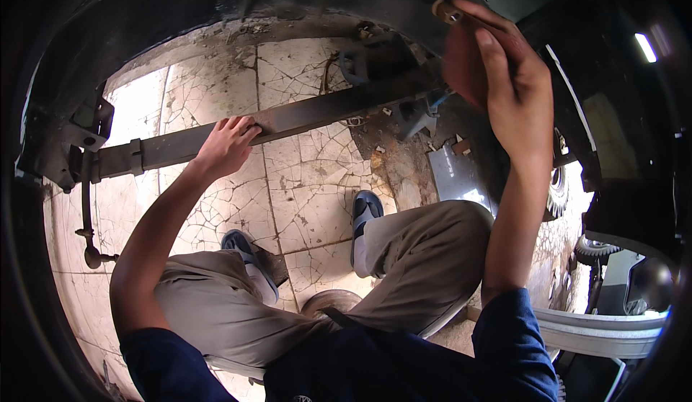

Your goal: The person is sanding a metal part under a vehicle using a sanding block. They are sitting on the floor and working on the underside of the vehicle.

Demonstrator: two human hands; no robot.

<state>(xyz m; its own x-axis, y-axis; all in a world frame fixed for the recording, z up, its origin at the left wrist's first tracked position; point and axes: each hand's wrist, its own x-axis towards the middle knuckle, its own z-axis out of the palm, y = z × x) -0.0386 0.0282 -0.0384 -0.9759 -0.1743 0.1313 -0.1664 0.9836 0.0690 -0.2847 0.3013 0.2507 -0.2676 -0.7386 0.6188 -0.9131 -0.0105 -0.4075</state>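
Brownish-red sheet (463,67), dark grey-brown bar (310,116)

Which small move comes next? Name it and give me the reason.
Probably slide the sheet a little along the dark panel: the right hand grips this reddish sheet near that panel, though contact is unclear, and the left hand rests on the beam, which could help steady the person.

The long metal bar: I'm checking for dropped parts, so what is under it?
Cracked pale floor tiles show on both sides of the bar. The strip directly beneath is covered by the bar and the left hand on it, so anything there cannot be seen.
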